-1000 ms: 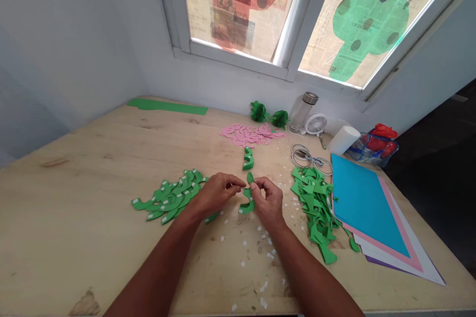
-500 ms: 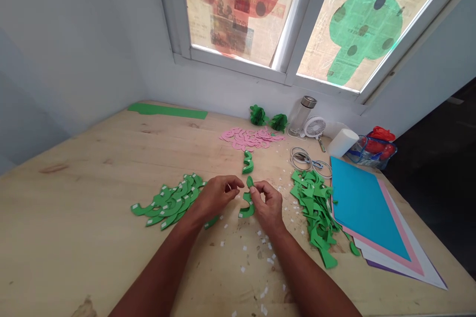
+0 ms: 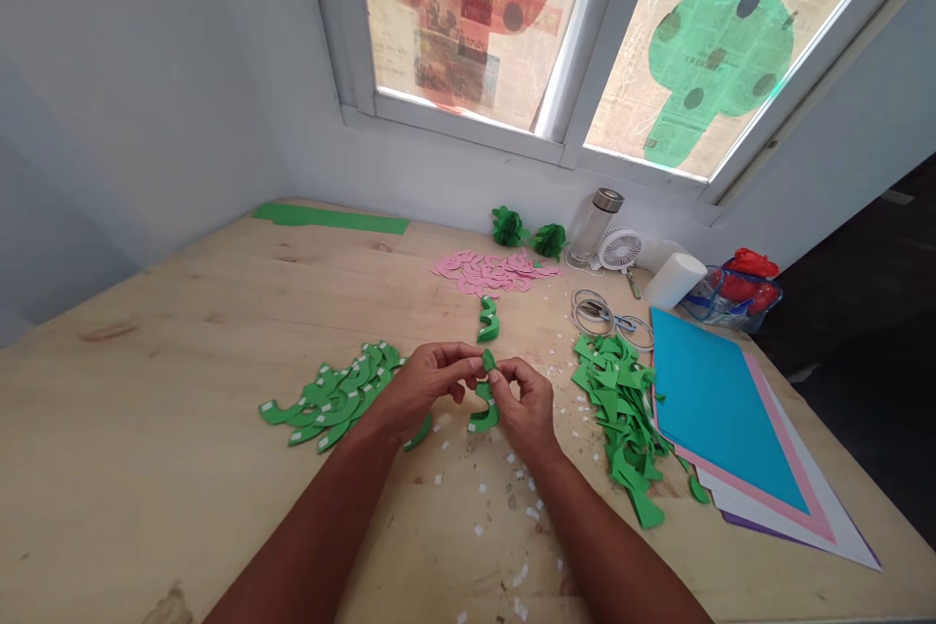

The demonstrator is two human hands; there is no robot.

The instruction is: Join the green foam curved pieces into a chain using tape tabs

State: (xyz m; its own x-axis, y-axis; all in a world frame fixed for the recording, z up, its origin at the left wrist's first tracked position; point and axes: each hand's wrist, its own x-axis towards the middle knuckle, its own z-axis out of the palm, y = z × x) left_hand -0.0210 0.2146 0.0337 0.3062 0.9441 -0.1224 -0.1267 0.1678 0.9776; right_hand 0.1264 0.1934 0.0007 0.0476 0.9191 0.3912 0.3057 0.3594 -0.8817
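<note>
- Between the two hands, a curved green paper piece (image 3: pixel 484 409) with white squares on it is pinched by the right hand (image 3: pixel 527 405), its upper tip (image 3: pixel 489 361) rising above the thumb.
- Left of that tip, the left hand (image 3: pixel 433 380) has its thumb and forefinger extended to it, at or just beside the paper; whether they grip it, I cannot tell.
- Beyond the hands, a small green stack (image 3: pixel 487 320) of curved pieces lies near the fingertips, with pink cutouts (image 3: pixel 491 271) farther off and two green paper ornaments (image 3: pixel 527 234) behind those.
- To the left of the left hand, overlapping green curved pieces (image 3: pixel 343 395) with white squares are spread on the wooden surface (image 3: pixel 182 429); one more green piece (image 3: pixel 418 433) shows beside its wrist.
- Right of the right hand, green scraps (image 3: pixel 621 409) lie heaped next to blue, pink and white sheets (image 3: pixel 731 409).
- Nearer than the hands, small white bits (image 3: pixel 479 529) are scattered between the forearms.
</note>
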